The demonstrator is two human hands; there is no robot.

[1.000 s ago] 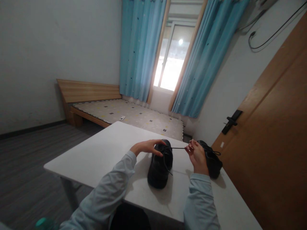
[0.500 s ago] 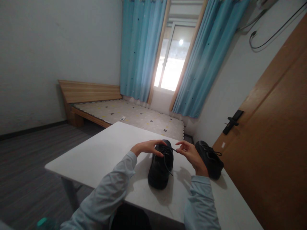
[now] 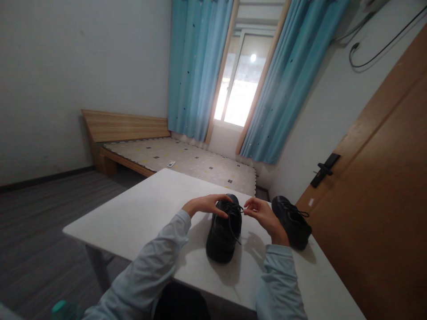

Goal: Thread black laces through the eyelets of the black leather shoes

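A black leather lace-up shoe (image 3: 223, 233) sits on the white flat bench (image 3: 143, 213), with its heel toward the person and its toe pointing away. The left hand (image 3: 204, 205) rests on the far top part of this shoe, with its fingers curled lightly over the laces. I cannot tell if it pinches a lace or only presses on the shoe. The right hand (image 3: 263, 214) is just beside the shoe on its right side. Its thumb and first finger are pinched on the end of a thin black shoelace (image 3: 239, 209), and the other fingers are loosely spread. Another bit of lace hangs down over the side of the shoe.

A second black lace-up shoe (image 3: 292, 221) lies on the bench behind the right hand, near the right edge. Both arms wear pale blue sleeves. Beyond the bench is a low wooden bed (image 3: 173, 155) with a spotted mat. Blue curtains (image 3: 196, 66) hang beside a bright window. A brown wooden door (image 3: 376, 200) with a black handle is on the right.
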